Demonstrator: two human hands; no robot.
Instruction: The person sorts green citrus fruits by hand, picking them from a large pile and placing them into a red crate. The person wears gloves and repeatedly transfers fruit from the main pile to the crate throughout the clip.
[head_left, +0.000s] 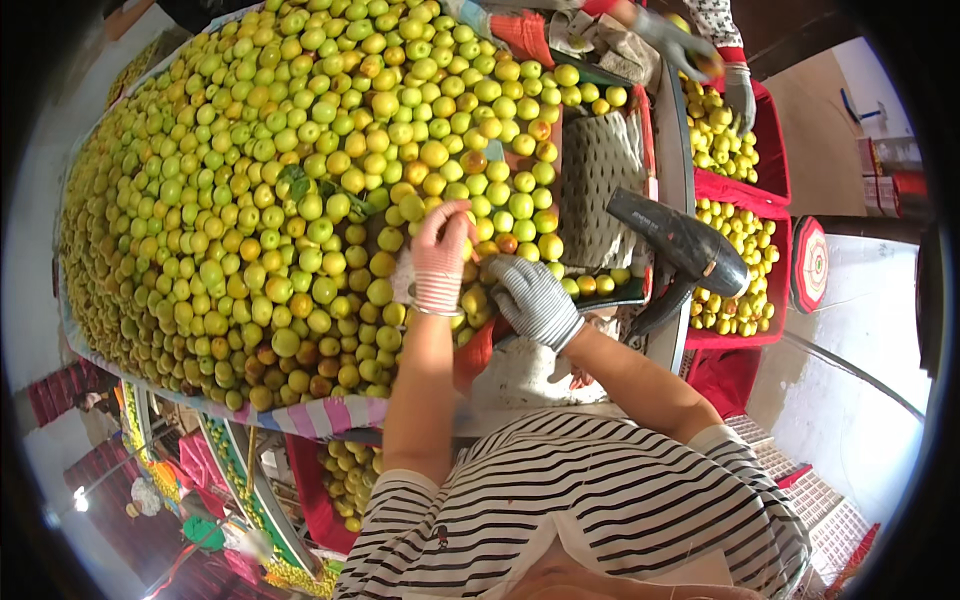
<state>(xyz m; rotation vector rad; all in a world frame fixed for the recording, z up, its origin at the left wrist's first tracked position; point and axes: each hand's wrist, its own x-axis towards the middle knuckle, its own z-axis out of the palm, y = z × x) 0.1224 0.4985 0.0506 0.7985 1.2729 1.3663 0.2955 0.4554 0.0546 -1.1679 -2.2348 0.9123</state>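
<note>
A broad heap of small yellow-green fruit (225, 202), apparently jujubes, some with brown patches, spreads over the table before me. My left hand (441, 247) wears a pale pink-striped glove and a bracelet at the wrist. Its fingers bend over the fruit at the heap's near right part. Close beside it, my right hand (534, 298), in a grey striped glove, curls its fingers down at the fruit, by a red cloth (475, 352). The undersides of both hands are hidden, so whether either grips a fruit does not show.
A black hair dryer (679, 244) lies at the table's right edge, beside a pitted pale mat (600, 187). Red-lined crates (780, 277) of fruit stand beyond. A co-worker's grey-gloved hands (739, 97) work at the upper right. Another red crate (311, 480) sits below left.
</note>
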